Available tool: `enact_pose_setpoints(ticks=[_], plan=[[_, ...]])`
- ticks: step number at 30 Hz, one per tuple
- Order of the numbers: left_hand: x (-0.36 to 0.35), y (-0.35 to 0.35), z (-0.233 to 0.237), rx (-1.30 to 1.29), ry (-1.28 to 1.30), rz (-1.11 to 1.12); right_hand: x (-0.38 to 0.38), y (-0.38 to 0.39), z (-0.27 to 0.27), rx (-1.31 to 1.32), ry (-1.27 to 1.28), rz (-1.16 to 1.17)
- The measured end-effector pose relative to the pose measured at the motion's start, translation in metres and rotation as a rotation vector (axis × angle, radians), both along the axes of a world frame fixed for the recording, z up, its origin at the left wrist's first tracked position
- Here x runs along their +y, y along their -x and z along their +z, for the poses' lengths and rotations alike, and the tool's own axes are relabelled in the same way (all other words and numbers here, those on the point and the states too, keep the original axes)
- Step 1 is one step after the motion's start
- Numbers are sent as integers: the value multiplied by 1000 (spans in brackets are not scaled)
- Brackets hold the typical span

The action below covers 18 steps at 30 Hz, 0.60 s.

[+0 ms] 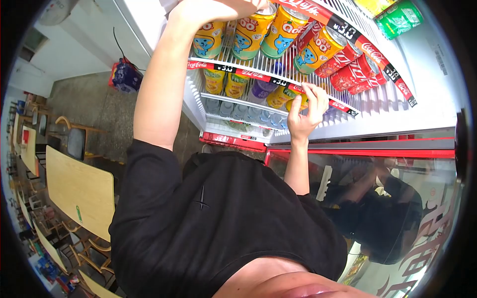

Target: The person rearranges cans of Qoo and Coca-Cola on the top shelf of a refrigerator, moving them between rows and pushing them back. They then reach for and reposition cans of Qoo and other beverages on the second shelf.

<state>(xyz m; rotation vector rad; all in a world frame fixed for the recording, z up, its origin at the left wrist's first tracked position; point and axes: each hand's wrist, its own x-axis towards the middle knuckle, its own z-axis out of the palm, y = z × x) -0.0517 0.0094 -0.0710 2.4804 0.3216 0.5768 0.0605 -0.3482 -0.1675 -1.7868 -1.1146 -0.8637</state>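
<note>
My left hand reaches up to the top shelf, over the lids of orange Qoo drink cans. The picture's upper edge cuts it off, so its grip does not show. My right hand is at the front edge of a shelf, by the red price strip. Its fingers are bent and its thumb stands apart, with nothing seen between them. One Qoo can leans to the right beside red Coca-Cola cans. Yellow bottles and a purple drink stand on the shelf below.
An open glass fridge door spans the right side. Clear water bottles line a lower shelf. A green can sits at upper right. Wooden tables and chairs fill the left, and a dark blue bag hangs beside the fridge.
</note>
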Motion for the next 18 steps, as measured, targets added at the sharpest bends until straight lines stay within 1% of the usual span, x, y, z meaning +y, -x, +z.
enact_pose_setpoints(ticks=[18], plan=[[1,2,-9,-32,183,-94,1,-3,-3,-7,-13,14]])
